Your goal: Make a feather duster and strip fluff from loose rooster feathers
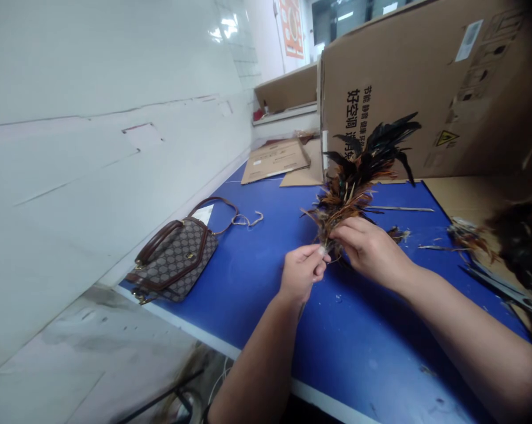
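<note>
A bunch of dark brown, orange and black feathers (363,171) stands up from the blue table (257,277), fanning toward a big cardboard box. My right hand (369,247) is closed around the base of the bunch. My left hand (301,272) sits just to its left, fingers pinched together at the quill ends, on something too small to make out. Both forearms reach in from the bottom of the view.
A brown patterned handbag (172,259) lies at the table's left edge, with a loose cord (248,219) beside it. A large cardboard box (425,88) stands behind, flattened cardboard (277,159) at the far end. More feathers (508,241) and scissors (508,291) lie at right. A white wall runs along the left.
</note>
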A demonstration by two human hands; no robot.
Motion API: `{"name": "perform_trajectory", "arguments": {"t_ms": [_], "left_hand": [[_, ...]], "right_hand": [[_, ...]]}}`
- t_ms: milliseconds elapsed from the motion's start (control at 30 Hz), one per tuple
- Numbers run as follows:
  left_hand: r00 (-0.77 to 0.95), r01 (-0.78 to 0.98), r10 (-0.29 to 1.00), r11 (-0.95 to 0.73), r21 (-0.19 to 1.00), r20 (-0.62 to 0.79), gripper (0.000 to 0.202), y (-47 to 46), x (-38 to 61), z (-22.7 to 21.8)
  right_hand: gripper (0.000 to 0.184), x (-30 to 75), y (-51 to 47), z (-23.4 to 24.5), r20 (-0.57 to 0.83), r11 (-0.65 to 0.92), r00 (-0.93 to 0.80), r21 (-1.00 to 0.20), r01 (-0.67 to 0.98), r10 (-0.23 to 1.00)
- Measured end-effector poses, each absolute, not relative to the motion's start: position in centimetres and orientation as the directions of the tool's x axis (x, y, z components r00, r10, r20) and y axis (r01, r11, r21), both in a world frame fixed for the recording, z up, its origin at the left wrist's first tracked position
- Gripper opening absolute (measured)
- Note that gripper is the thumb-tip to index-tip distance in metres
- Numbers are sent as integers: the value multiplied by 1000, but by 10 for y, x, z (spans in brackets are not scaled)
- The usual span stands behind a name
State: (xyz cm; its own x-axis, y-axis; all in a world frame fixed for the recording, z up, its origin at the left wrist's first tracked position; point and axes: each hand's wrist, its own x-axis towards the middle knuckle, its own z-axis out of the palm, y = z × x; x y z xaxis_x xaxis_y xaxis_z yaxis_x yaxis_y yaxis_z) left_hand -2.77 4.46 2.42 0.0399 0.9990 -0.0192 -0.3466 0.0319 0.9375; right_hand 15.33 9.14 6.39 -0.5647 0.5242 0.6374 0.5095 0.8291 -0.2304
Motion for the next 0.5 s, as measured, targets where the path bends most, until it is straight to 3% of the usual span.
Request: {"name": "perform_trajectory", "arguments": {"t_ms": [233, 367, 500], "left_hand": [[-39, -324, 999, 18, 946, -33, 38, 45, -26, 22], [-72, -158, 997, -26, 987, 15, 40, 45, -26, 17], [-78, 54, 986, -144, 988, 148, 41, 44, -28, 12]], "right_hand": [[21, 148, 91, 56, 682, 843, -534, -240, 482, 500], [20, 145, 90, 55, 688, 842, -528, -237, 484, 498], [19, 144, 87, 56, 669, 830, -533, -242, 502, 518]]}}
